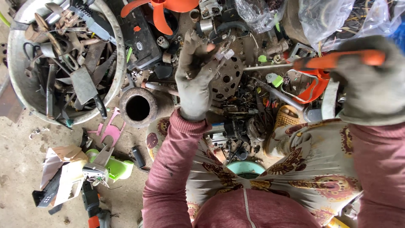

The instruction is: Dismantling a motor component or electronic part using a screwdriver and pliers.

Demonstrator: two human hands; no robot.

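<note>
My left hand (195,78), in a dirty grey glove, is closed around a small metal part (223,57) with white plastic bits, held above a round perforated metal disc (230,78). My right hand (371,80), also gloved, grips the orange handle of a screwdriver (333,61). Its metal shaft (268,66) points left toward the part in my left hand. Both sleeves are dusty pink.
A large metal basin (14,80) full of scrap tools sits at the upper left. A rusty pipe end (138,107), an orange fan blade (162,10), plastic bags (325,17) and a heap of small scrap surround my hands. Broken green and white plastic (109,166) lies on the concrete floor.
</note>
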